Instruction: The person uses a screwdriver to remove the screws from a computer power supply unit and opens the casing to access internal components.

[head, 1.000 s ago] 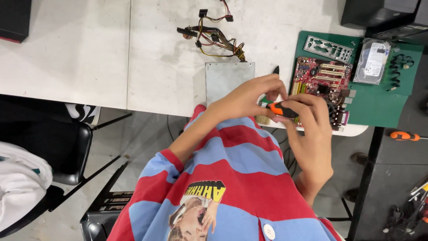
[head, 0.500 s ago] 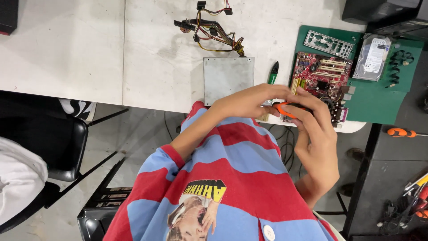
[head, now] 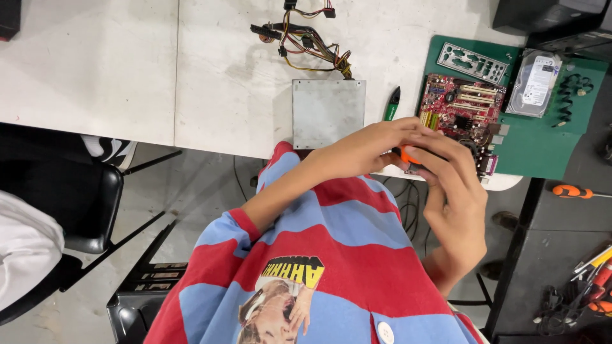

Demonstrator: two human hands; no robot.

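My left hand (head: 366, 148) and my right hand (head: 454, 191) meet at the table's front edge, both closed around a small orange-handled screwdriver (head: 407, 156), mostly hidden by the fingers. Just beyond the hands lies a red motherboard (head: 460, 108) on a green mat (head: 542, 143). A grey metal power supply box (head: 328, 113) sits to the left of the hands, its bundle of coloured cables (head: 303, 38) trailing away from me.
A green-handled tool (head: 391, 105) lies between the box and the mat. A metal port plate (head: 472, 62) and a hard drive (head: 540, 74) rest on the mat's far side. A black chair (head: 76, 204) stands left; an orange screwdriver (head: 574, 191) lies right.
My hands have closed more tightly over the orange-handled screwdriver, hiding more of it. The view has shifted slightly; the table items have not moved.
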